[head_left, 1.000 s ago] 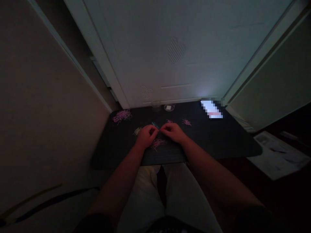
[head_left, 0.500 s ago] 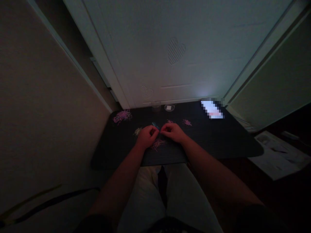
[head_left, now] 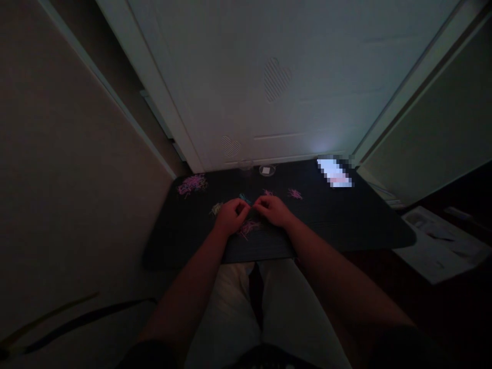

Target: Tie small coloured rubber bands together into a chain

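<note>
Pink strands (head_left: 248, 228) just below left hand (head_left: 231, 215) and right hand (head_left: 273, 209), fingertips pinched close together.

Six small piles of strands are lying on 1 dark table (head_left: 326, 220): 4 pinkish, i.e. far-L pile (head_left: 192, 185), front pile (head_left: 249, 228), pile by R hand (head_left: 268, 192) & far-R pile (head_left: 295, 193), plus 1 pale pile (head_left: 216, 209) & 1 teal pile (head_left: 244, 198); strands per pile, too small to count. Two hands are showing, L hand (head_left: 230, 215) & R hand (head_left: 274, 210). Also sitting there: 1 clear tub (head_left: 246, 165), 1 round clear dish (head_left: 267, 170), 1 lit screen (head_left: 334, 173). Two hearts, big heart (head_left: 277, 79) & small heart (head_left: 230, 146), are decorating 1 white panel (head_left: 215, 66).
</note>
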The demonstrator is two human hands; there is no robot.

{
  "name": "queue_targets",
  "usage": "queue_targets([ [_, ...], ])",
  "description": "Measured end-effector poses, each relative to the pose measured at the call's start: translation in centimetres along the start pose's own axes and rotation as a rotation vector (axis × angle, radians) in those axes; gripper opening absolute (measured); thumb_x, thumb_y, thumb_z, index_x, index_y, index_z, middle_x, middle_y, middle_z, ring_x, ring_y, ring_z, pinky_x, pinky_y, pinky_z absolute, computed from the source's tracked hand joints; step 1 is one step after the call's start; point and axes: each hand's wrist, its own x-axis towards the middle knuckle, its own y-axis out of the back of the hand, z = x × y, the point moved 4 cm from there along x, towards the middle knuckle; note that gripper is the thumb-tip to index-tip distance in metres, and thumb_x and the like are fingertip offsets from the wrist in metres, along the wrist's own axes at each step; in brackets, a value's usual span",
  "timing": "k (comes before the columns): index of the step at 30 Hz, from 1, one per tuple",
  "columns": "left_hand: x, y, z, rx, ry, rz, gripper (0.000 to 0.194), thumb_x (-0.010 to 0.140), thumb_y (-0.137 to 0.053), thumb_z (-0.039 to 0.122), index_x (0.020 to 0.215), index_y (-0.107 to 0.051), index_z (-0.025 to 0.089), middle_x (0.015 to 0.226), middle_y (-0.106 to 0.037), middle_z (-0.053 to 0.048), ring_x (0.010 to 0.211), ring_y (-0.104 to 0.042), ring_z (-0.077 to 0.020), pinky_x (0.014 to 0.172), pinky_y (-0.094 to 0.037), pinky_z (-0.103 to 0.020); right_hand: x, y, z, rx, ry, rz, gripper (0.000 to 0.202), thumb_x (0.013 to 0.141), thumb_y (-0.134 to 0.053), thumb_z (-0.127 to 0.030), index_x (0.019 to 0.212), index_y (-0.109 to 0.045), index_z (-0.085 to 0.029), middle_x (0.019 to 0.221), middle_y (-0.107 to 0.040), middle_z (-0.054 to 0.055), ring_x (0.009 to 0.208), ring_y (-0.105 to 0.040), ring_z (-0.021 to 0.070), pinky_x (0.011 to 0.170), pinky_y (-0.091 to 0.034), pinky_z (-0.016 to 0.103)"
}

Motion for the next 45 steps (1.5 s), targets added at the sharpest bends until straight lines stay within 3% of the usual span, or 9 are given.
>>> queue_targets([
  [13, 0.0, 0.0, -0.2, -0.025, -0.002, 0.022, 0.017, 0.082, -0.053, 0.031, 0.080, -0.061, 0.016, 0.074, -0.063, -0.003, 0.065, -0.056, -0.0127, 0.059, -0.043, -0.025, -0.1, 0.3, -0.7, -0.088, 0.008, 0.047, 0.033, 0.084, -0.048, -0.035, 0.056, -0.046, -0.018, 0.049, -0.047, -0.003, 0.048, -0.040, 0.0091, 0.049, -0.029, 0.023],
  [34, 0.0, -0.2, -0.1, 0.015, -0.019, -0.003, 0.010, 0.080, -0.054, 0.025, 0.084, -0.058, 0.016, 0.080, -0.062, -0.003, 0.070, -0.056, -0.0135, 0.062, -0.045, -0.026, 0.1, 0.2, 0.2, -0.025, 0.012, 0.048, 0.022, 0.078, -0.056, -0.033, 0.064, -0.056, -0.016, 0.054, -0.052, -0.002, 0.051, -0.043, 0.0095, 0.050, -0.032, 0.022],
  [40, 0.0, -0.3, 0.3, 0.030, -0.091, -0.051, 0.022, 0.080, -0.058, 0.032, 0.096, -0.059, 0.017, 0.084, -0.062, -0.004, 0.071, -0.056, -0.0139, 0.064, -0.045, -0.027, 0.2, 0.0, 0.2, -0.056, 0.065, 0.042, 0.022, 0.077, -0.057, -0.033, 0.063, -0.056, -0.016, 0.056, -0.051, -0.002, 0.053, -0.043, 0.0091, 0.050, -0.031, 0.022],
  [45, 0.1, -0.3, 0.3, 0.063, -0.107, -0.073, 0.016, 0.084, -0.052, 0.030, 0.081, -0.062, 0.017, 0.075, -0.062, -0.002, 0.069, -0.055, -0.0139, 0.063, -0.043, -0.026, 0.3, -0.1, 0.4, -0.013, 0.041, 0.019, 0.022, 0.077, -0.057, -0.033, 0.064, -0.055, -0.016, 0.055, -0.051, -0.003, 0.051, -0.043, 0.0088, 0.049, -0.031, 0.021],
])
